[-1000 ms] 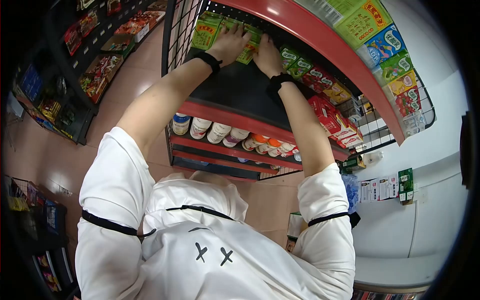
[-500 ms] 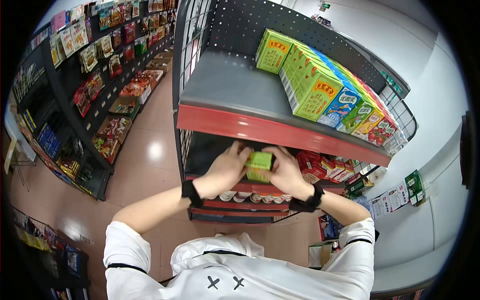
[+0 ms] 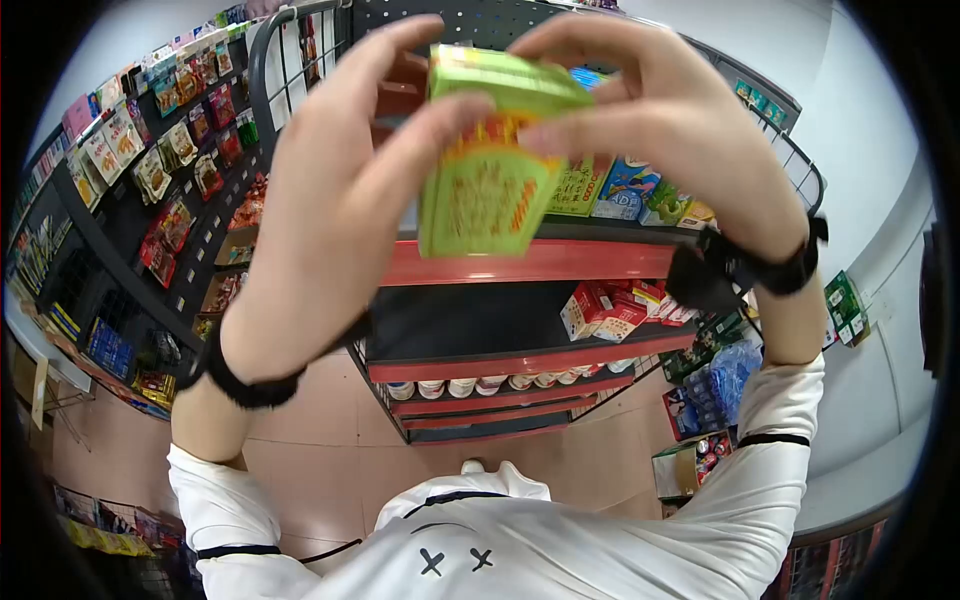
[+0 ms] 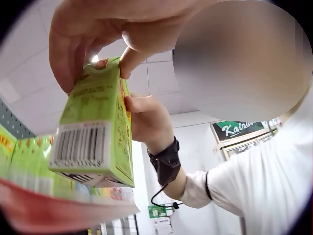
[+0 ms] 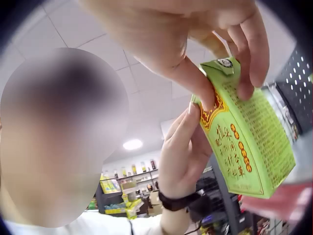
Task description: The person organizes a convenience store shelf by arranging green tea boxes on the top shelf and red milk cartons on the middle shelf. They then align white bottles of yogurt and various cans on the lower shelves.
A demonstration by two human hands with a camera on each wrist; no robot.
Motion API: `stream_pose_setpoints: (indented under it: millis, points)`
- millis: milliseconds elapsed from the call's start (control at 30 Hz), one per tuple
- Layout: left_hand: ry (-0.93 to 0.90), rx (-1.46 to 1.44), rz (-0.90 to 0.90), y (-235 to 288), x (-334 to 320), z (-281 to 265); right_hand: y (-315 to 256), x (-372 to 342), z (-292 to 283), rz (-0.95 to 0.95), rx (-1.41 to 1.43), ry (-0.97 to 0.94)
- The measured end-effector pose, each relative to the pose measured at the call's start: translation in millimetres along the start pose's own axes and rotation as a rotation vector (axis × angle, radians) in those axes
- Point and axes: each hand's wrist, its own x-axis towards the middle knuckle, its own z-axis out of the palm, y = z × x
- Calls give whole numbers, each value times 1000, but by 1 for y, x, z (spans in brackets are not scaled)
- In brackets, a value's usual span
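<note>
A green drink carton (image 3: 490,205) with a red and yellow label is held up between both hands, close to the head camera and before the upper shelf. My left hand (image 3: 325,205) grips one side of it, thumb across the front. From the other side my right hand (image 3: 680,125) pinches it, its thumb on the label. In the left wrist view, the carton (image 4: 90,112) shows a barcode low on its side. Fingers of both hands are around the upper part of the carton (image 5: 247,142) in the right wrist view.
Behind the hands, green cartons (image 3: 580,190) and blue cartons (image 3: 625,190) line the upper shelf above its red edge (image 3: 600,262). Red boxes (image 3: 612,312) stand on the shelf below, white-lidded containers (image 3: 460,388) lower down. Snack bags (image 3: 155,170) hang at left; an open box (image 3: 675,472) sits at right.
Both hands were at green cartons deep on the lower shelf, then drew a carton out past the shelf edge. Now they have raised it to the upper shelf's height, nearer the head camera.
</note>
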Motion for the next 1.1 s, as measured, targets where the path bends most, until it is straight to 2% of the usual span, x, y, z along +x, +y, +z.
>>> stream_pose_setpoints:
  millis: [33, 100, 167, 233, 300, 367, 433, 500, 700, 767, 800, 867, 967, 1033, 1100]
  points:
    - [20, 43, 54, -3, 22, -3, -5, 19, -14, -4, -157, -17]
    - [97, 81, -198, 7, 59, 6, -20, 42, -25, 206, -299, -14]
    - [-102, 355, -169, -1, 79, 2, 7, 74, -35, 173, -394, -80]
    - [-207, 274, -17, -120, 135, -6, 33, 99, -38, 203, -436, -113]
    - [-224, 220, -291, -110, 133, 10, 64, 126, -39, 240, -542, -161]
    - [-292, 206, -405, -121, 140, 15, 88, 141, -39, 233, -551, -203]
    - [-206, 177, -327, -132, 137, 25, 102, 153, -38, 234, -580, -197]
    - [-238, 242, -355, -137, 138, 24, 109, 160, -37, 188, -720, -240]
    - [-240, 195, -449, -145, 137, 32, 132, 180, -36, 137, -791, -355]
    - [-242, 219, -466, -152, 139, 35, 140, 187, -34, -3, -948, -390]
    - [-243, 218, -469, -155, 141, 35, 144, 189, -35, -4, -923, -407]
    - [-357, 245, -479, -156, 143, 31, 144, 186, -38, 3, -874, -385]
    - [-290, 256, -418, -164, 143, 35, 142, 183, -41, -16, -818, -313]
    - [-296, 263, -402, -168, 147, 34, 140, 186, -41, 95, -759, -453]
    - [-385, 328, -458, -169, 151, 35, 143, 185, -41, 71, -759, -435]
